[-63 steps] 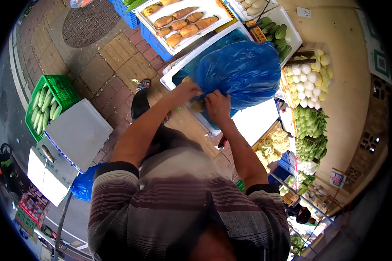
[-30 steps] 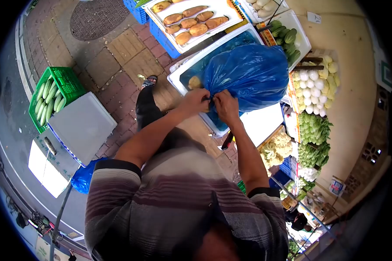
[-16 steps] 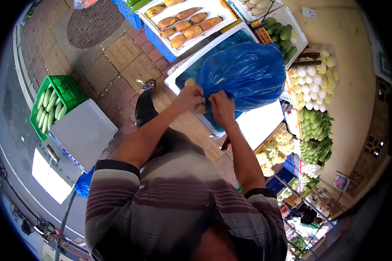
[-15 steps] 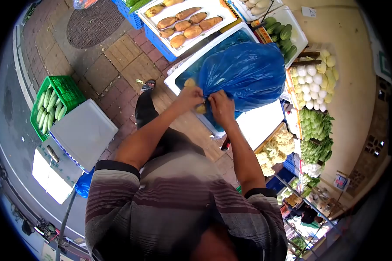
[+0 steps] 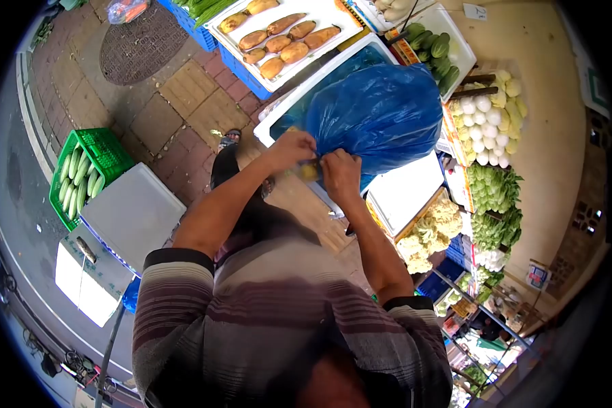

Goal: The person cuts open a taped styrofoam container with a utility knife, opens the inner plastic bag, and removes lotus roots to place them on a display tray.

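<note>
A big, bulging blue plastic bag (image 5: 381, 112) lies over a white foam box (image 5: 264, 132) lined with blue plastic. My left hand (image 5: 294, 149) pinches the gathered neck of the bag from the left, its fingertips pressed together. Close by on the right, my right hand (image 5: 341, 175) has its fingers curled onto the same bunched plastic. A yellowish, blurred item (image 5: 310, 171) shows just beneath my hands, and its kind is unclear. What fills the bag is hidden by the plastic.
Lotus roots (image 5: 277, 43) lie on a white tray ahead. To the left stand a green crate (image 5: 109, 149) of long pale-green gourds and a grey-lidded box (image 5: 132, 214). Cauliflower (image 5: 428, 228), leafy greens (image 5: 493, 197) and white round vegetables (image 5: 479, 129) line the right.
The view has shifted slightly. Both hands stay at the bag's neck, with the fingers a little changed in position, and the yellowish item below them is more blurred.
</note>
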`<action>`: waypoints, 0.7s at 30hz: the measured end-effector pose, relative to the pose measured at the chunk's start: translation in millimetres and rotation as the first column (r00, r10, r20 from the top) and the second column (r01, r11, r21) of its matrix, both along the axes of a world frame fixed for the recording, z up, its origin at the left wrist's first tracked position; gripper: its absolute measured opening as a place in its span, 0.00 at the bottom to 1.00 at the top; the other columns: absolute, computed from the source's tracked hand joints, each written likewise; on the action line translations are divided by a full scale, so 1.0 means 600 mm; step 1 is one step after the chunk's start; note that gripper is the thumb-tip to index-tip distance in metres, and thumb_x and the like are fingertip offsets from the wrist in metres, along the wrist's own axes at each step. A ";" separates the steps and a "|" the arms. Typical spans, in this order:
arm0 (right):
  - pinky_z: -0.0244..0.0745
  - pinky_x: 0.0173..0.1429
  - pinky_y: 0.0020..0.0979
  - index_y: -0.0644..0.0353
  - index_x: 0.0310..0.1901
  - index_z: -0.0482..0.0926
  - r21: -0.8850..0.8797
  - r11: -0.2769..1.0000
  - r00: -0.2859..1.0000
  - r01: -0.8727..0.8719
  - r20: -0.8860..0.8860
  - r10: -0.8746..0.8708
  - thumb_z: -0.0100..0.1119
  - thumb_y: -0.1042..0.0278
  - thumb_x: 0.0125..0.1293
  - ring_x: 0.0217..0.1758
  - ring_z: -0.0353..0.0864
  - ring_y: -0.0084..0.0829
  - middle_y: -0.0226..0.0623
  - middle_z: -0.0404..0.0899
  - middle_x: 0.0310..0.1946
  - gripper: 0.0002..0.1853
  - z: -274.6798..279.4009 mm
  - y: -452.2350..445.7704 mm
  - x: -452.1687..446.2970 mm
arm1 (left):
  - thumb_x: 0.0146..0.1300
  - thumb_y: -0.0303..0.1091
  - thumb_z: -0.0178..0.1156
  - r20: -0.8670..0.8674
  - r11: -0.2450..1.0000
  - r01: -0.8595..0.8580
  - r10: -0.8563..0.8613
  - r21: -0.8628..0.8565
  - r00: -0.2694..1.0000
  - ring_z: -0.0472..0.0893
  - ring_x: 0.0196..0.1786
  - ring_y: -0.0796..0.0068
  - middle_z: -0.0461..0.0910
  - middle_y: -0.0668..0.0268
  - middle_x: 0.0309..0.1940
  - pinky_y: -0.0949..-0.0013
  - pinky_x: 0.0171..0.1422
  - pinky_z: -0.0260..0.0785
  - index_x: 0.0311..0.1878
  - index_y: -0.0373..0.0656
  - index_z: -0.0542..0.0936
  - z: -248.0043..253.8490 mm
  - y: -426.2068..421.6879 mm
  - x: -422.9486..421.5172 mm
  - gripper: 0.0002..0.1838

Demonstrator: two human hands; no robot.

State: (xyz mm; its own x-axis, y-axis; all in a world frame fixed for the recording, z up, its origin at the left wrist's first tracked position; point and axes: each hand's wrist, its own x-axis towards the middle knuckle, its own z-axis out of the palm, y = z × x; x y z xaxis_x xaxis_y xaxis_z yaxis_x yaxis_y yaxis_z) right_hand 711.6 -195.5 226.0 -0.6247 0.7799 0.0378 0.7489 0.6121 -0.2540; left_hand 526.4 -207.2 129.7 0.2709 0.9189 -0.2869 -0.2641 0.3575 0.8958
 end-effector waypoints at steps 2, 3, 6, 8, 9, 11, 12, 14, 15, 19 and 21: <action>0.61 0.45 0.43 0.55 0.35 0.82 -0.026 0.999 0.997 0.023 0.073 -0.021 0.62 0.70 0.64 0.39 0.79 0.40 0.33 0.80 0.35 0.02 0.001 0.006 -0.003 | 0.58 0.25 0.66 0.114 0.999 -0.009 0.012 -0.031 0.993 0.80 0.38 0.80 0.82 0.69 0.35 0.75 0.45 0.72 0.42 0.38 0.82 -0.005 -0.001 0.001 0.09; 0.61 0.45 0.43 0.55 0.35 0.82 -0.039 0.999 0.994 0.035 0.109 -0.031 0.62 0.70 0.64 0.39 0.79 0.40 0.33 0.80 0.34 0.02 0.002 0.009 -0.005 | 0.58 0.25 0.66 0.108 0.999 -0.021 0.025 -0.035 0.994 0.80 0.38 0.80 0.82 0.69 0.35 0.75 0.45 0.72 0.42 0.38 0.81 -0.007 -0.003 0.002 0.09; 0.62 0.46 0.44 0.55 0.35 0.83 -0.043 0.997 0.996 0.070 0.065 -0.067 0.62 0.70 0.63 0.40 0.79 0.40 0.33 0.80 0.33 0.02 0.014 0.016 -0.014 | 0.58 0.25 0.65 0.031 0.999 -0.035 0.036 -0.027 0.999 0.78 0.38 0.81 0.81 0.70 0.34 0.75 0.45 0.71 0.42 0.38 0.81 -0.007 -0.009 0.006 0.09; 0.63 0.48 0.44 0.55 0.34 0.84 -0.039 0.998 0.999 0.051 0.002 -0.051 0.62 0.70 0.64 0.40 0.80 0.41 0.34 0.81 0.33 0.03 0.005 0.019 -0.012 | 0.58 0.25 0.66 -0.097 1.000 -0.003 0.003 0.002 0.995 0.75 0.36 0.83 0.78 0.72 0.32 0.76 0.43 0.69 0.42 0.37 0.80 0.002 -0.018 0.005 0.09; 0.63 0.49 0.44 0.55 0.34 0.84 -0.036 0.998 0.999 0.042 -0.029 -0.043 0.61 0.70 0.64 0.40 0.80 0.41 0.34 0.81 0.33 0.03 -0.002 0.021 -0.009 | 0.58 0.25 0.65 -0.105 1.000 -0.009 0.010 0.012 0.994 0.75 0.36 0.83 0.77 0.72 0.32 0.76 0.43 0.69 0.42 0.38 0.80 0.004 -0.021 0.006 0.09; 0.63 0.53 0.45 0.55 0.34 0.84 -0.083 0.994 0.997 0.072 -0.022 -0.074 0.61 0.70 0.64 0.41 0.80 0.41 0.35 0.81 0.34 0.04 -0.018 0.022 0.002 | 0.58 0.25 0.65 -0.118 0.999 -0.020 0.023 0.028 0.993 0.74 0.35 0.84 0.76 0.73 0.31 0.76 0.42 0.68 0.43 0.39 0.79 0.011 -0.031 0.010 0.09; 0.63 0.54 0.45 0.55 0.34 0.84 -0.106 0.991 0.996 0.085 -0.009 -0.087 0.61 0.70 0.64 0.42 0.80 0.41 0.35 0.81 0.34 0.04 -0.011 0.022 -0.003 | 0.59 0.25 0.64 -0.112 0.999 -0.025 0.030 0.045 0.993 0.74 0.36 0.84 0.75 0.73 0.31 0.76 0.42 0.68 0.43 0.40 0.78 0.014 -0.035 0.011 0.10; 0.62 0.56 0.45 0.55 0.34 0.84 -0.100 0.993 0.998 0.068 0.007 -0.067 0.60 0.70 0.64 0.45 0.80 0.42 0.36 0.81 0.34 0.04 0.003 0.020 -0.012 | 0.58 0.28 0.64 -0.157 0.997 -0.042 0.052 0.065 0.986 0.76 0.36 0.80 0.78 0.69 0.31 0.72 0.42 0.70 0.43 0.41 0.78 0.012 -0.045 0.015 0.10; 0.62 0.55 0.45 0.55 0.34 0.84 -0.097 0.993 0.998 0.068 0.015 -0.067 0.60 0.69 0.64 0.45 0.80 0.42 0.35 0.81 0.34 0.04 0.004 0.019 -0.014 | 0.57 0.29 0.64 -0.181 0.996 -0.052 0.066 0.079 0.981 0.78 0.37 0.77 0.79 0.67 0.31 0.71 0.42 0.71 0.43 0.42 0.79 0.007 -0.047 0.017 0.10; 0.62 0.55 0.45 0.53 0.35 0.84 -0.096 0.993 0.998 0.067 -0.004 -0.068 0.61 0.68 0.65 0.43 0.80 0.42 0.34 0.81 0.35 0.04 0.003 0.012 -0.013 | 0.58 0.30 0.63 -0.237 0.992 0.006 0.024 0.122 0.971 0.82 0.40 0.69 0.82 0.60 0.34 0.66 0.47 0.74 0.44 0.43 0.79 -0.007 -0.042 0.007 0.11; 0.63 0.53 0.45 0.53 0.36 0.84 -0.108 0.989 0.995 0.096 0.013 -0.095 0.61 0.68 0.65 0.41 0.80 0.42 0.34 0.81 0.36 0.03 0.002 0.009 -0.013 | 0.59 0.28 0.63 -0.236 0.988 0.053 -0.018 0.146 0.972 0.80 0.38 0.73 0.81 0.64 0.33 0.68 0.46 0.73 0.45 0.42 0.79 0.002 -0.034 -0.002 0.10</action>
